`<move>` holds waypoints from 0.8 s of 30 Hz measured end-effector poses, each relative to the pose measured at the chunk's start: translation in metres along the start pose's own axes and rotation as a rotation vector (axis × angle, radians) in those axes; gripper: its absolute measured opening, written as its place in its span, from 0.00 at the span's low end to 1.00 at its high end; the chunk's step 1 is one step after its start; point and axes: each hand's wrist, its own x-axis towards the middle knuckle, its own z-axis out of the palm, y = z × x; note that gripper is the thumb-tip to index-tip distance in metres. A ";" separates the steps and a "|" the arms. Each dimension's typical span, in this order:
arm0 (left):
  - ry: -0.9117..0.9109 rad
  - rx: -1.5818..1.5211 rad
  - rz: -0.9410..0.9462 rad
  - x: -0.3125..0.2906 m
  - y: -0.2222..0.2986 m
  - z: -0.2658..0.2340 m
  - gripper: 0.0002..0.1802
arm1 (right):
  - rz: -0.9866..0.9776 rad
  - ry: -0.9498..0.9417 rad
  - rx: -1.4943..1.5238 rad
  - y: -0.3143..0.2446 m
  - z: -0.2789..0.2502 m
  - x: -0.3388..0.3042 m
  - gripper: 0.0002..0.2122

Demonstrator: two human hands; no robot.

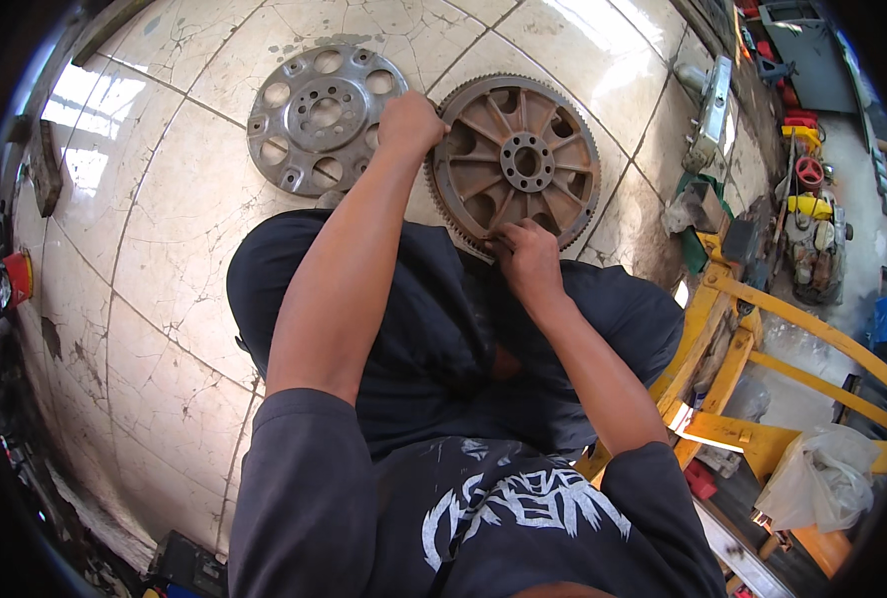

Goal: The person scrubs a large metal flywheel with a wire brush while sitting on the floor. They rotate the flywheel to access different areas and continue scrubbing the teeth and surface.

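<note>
A rusty brown flywheel (553, 164) with a toothed outer ring, spokes and a bolt-holed hub lies before me on the floor, a little right of the middle. My left hand (410, 127) grips the left side of its rim, fingers curled and partly hidden from above. At the near edge of the rim, my right hand (529, 261) is closed, with its fingertips pinching the toothed ring. Left of the flywheel lies a flat grey metal disc (294, 80) with large round holes and a bolt circle at its centre. My left hand overlaps the right edge of this disc.
Cracked cream tiles (174, 259) make up the floor. A yellow metal frame (732, 384) stands close on my right, with a clear plastic bag (822, 478) beside it. Metal parts and tools lie farther right. A piece of wood (44, 169) stands at the far left.
</note>
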 end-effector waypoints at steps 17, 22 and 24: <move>0.002 0.022 -0.014 -0.008 0.010 -0.010 0.31 | 0.021 0.044 0.004 -0.009 0.011 0.011 0.08; 0.008 -0.016 -0.003 0.002 0.002 -0.002 0.31 | -0.067 0.121 0.074 -0.020 0.020 0.021 0.08; -0.009 -0.058 0.006 0.002 0.002 0.000 0.27 | -0.019 0.065 0.032 -0.013 0.010 0.010 0.07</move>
